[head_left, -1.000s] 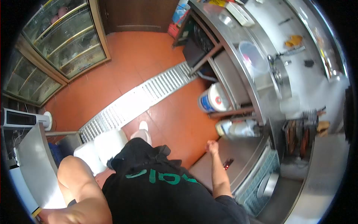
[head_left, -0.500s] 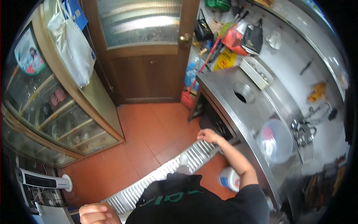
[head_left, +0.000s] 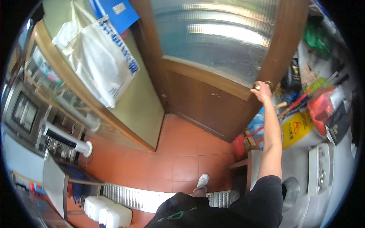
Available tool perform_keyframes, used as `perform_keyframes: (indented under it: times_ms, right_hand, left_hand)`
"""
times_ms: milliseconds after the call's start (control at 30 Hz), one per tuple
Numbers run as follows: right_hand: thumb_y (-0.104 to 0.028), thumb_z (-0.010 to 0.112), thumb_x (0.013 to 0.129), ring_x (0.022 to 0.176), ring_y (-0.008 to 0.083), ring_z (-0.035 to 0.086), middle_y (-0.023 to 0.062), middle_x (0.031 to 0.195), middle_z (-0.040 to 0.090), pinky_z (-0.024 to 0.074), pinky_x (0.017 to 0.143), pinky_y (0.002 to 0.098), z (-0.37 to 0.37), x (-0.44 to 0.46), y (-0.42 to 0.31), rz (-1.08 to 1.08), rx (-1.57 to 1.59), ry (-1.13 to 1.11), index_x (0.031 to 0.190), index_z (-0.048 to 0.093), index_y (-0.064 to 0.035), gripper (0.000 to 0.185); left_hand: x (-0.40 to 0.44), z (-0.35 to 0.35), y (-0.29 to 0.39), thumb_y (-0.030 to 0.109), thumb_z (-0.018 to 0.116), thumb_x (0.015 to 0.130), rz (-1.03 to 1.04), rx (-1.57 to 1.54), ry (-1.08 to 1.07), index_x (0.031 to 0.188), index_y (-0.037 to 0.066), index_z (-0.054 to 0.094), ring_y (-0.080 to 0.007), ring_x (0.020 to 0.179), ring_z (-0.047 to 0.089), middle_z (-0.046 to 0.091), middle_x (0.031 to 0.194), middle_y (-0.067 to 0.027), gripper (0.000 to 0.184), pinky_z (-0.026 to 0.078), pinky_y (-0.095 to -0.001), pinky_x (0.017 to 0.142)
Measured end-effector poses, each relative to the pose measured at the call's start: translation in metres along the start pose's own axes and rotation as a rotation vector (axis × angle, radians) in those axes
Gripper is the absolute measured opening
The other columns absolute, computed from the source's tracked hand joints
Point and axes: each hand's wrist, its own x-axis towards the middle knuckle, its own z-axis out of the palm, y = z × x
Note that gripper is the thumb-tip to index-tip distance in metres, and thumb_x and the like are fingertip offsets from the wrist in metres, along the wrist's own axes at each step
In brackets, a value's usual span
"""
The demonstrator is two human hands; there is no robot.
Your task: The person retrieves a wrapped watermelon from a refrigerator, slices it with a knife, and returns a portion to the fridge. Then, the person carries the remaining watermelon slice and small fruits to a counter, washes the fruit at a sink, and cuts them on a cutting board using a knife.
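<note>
My right hand [head_left: 263,92] is closed around the round brass knob [head_left: 257,87] of a brown wooden door [head_left: 205,91] with a ribbed glass pane [head_left: 216,41]. The right arm is stretched forward. I cannot tell whether the door stands ajar. My left hand is out of view. A foot in a white shoe [head_left: 203,180] is on the red tiled floor near the metal drain grate [head_left: 144,198].
A glass-fronted cabinet with a white bag [head_left: 102,60] on its side stands left. On the right are a steel counter [head_left: 300,209], a yellow sign [head_left: 297,131] and a red-handled pole [head_left: 294,104]. Two white jugs [head_left: 114,216] stand at lower left.
My view has moved closer to the door and turned. My right hand has gone from beside the counter to the knob and closed on it. The left hand has left the view.
</note>
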Motion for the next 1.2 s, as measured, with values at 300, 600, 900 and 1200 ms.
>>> perform_keyframes:
  times_ms: [300, 600, 900, 1200]
  right_hand:
    - [-0.043, 0.063, 0.076, 0.105, 0.0327, 0.053, 0.0147, 0.109, 0.058, 0.0422, 0.089, 0.0428, 0.016, -0.114, -0.06, 0.091, -0.065, -0.144, 0.101, 0.058, -0.0062, 0.045]
    - [-0.04, 0.065, 0.075, 0.104, 0.0292, 0.05, 0.019, 0.111, 0.052, 0.0424, 0.088, 0.0377, -0.014, -0.394, -0.242, -0.2, -0.213, -0.256, 0.108, 0.048, 0.0062, 0.059]
    - [-0.034, 0.053, 0.082, 0.118, 0.0343, 0.035, 0.0227, 0.123, 0.039, 0.0325, 0.098, 0.0458, -0.044, -0.514, -0.286, -1.322, 0.932, -0.652, 0.131, 0.032, -0.0001, 0.063]
    - [-0.014, 0.059, 0.084, 0.071, 0.0199, 0.059, 0.0095, 0.088, 0.059, 0.0475, 0.066, 0.0305, -0.02, -0.281, -0.186, -0.789, 1.436, -1.127, 0.12, 0.047, -0.0034, 0.039]
  left_hand:
    - [-0.023, 0.169, -0.068, 0.022, 0.063, 0.079, -0.172, -0.808, 0.155, 0.103, -0.005, 0.059, -0.0297, 0.081, 0.063, 0.064, 0.086, -0.0172, 0.036, 0.05, -0.0378, 0.071]
    - [-0.044, 0.177, -0.015, 0.012, 0.061, 0.081, 0.438, -0.849, 0.076, 0.111, 0.001, 0.055, -0.0151, 0.069, 0.061, 0.064, 0.08, -0.0115, 0.032, 0.047, -0.0254, 0.057]
    - [-0.016, 0.087, 0.242, 0.004, 0.053, 0.072, 1.053, 0.046, -0.023, 0.096, 0.003, 0.061, -0.0327, 0.086, 0.061, 0.063, 0.092, -0.0207, 0.026, 0.047, -0.0378, 0.076]
    - [0.131, 0.006, 0.415, 0.005, 0.055, 0.072, 0.617, -0.299, 0.022, 0.093, 0.002, 0.063, -0.0304, 0.083, 0.062, 0.064, 0.09, -0.0191, 0.022, 0.048, -0.0366, 0.073]
